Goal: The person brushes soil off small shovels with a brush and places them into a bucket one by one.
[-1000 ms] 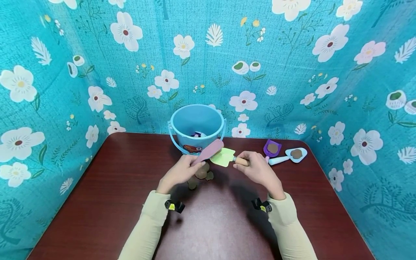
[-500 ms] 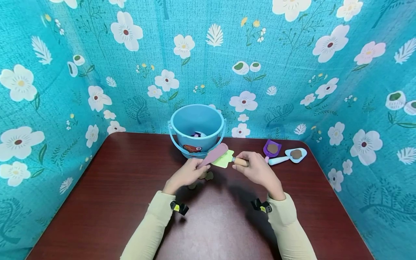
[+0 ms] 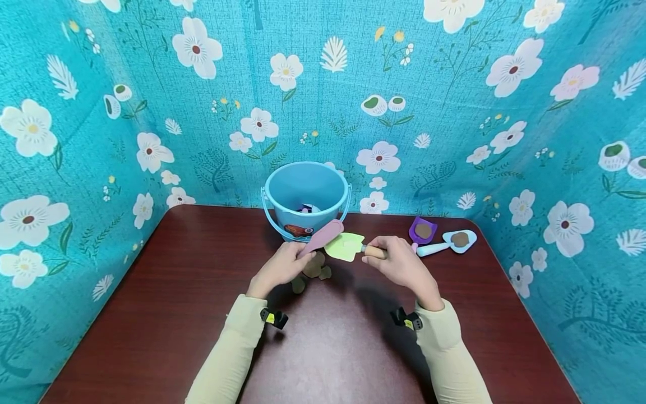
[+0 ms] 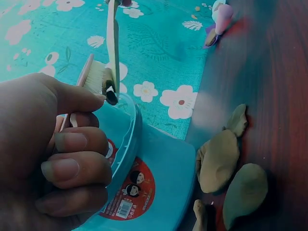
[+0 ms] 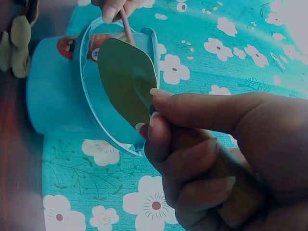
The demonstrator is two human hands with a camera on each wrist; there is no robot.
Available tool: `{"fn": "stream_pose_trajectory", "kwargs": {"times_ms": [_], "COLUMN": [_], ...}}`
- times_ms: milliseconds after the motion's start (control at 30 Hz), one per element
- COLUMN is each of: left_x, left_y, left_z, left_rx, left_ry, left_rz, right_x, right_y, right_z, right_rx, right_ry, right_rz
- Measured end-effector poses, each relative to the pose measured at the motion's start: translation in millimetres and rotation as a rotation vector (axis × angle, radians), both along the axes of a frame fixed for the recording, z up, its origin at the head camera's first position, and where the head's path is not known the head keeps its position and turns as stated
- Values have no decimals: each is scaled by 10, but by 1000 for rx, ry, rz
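My left hand (image 3: pixel 277 272) grips a pink brush (image 3: pixel 323 235) by its handle; pale bristles (image 4: pixel 96 77) show in the left wrist view. My right hand (image 3: pixel 404 269) holds a yellow-green toy shovel (image 3: pixel 345 247) by its wooden handle (image 3: pixel 375 251), with thumb and fingers curled round it. The brush head overlaps the left side of the shovel blade in the head view. Both tools are in front of a blue bucket (image 3: pixel 303 182). Several brown, flattened lumps (image 3: pixel 314 268) lie on the table below the left hand, partly hidden by it.
A purple toy shovel (image 3: pixel 414 232) and a light blue toy shovel (image 3: pixel 438 247), each bearing a brown lump, lie at the back right of the dark red table (image 3: pixel 171 292). Some small things sit inside the bucket. A turquoise flowered cloth (image 3: pixel 323 101) surrounds the table.
The left hand moved the brush rightward across the shovel blade, then drew it back left. My right hand and the shovel have hardly moved.
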State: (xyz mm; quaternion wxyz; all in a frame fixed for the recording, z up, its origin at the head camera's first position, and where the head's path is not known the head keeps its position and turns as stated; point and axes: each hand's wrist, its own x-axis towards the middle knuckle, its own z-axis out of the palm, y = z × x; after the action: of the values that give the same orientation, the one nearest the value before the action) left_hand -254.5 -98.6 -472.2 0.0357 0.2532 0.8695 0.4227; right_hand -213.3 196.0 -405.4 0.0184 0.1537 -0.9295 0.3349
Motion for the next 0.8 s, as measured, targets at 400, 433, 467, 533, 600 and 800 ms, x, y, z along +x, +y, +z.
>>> {"fn": "stream_pose_trajectory", "kwargs": {"times_ms": [400,433,467,533,600,800], "left_x": [18,26,37,58,77,165], "left_y": [-158,-156,-148,-114,-55,181], "left_z": [99,110,124,141,143,165], "left_rx": [-25,-17,-8,28,74,180], "left_ry": [-26,-33,-38,-52,-62,-143], "left_rz": [59,53,43,17,-31,-168], "right_x": [-19,-20,-19,-17,-11,9], "right_y": [40,39,38,32,22,-14], "right_z": [0,-2,-2,-3,0,22], "right_rx": [25,23,19,10,-7,-57], "right_ry": [3,6,7,8,5,8], "right_rz": [-2,-4,-6,-7,-4,29]}}
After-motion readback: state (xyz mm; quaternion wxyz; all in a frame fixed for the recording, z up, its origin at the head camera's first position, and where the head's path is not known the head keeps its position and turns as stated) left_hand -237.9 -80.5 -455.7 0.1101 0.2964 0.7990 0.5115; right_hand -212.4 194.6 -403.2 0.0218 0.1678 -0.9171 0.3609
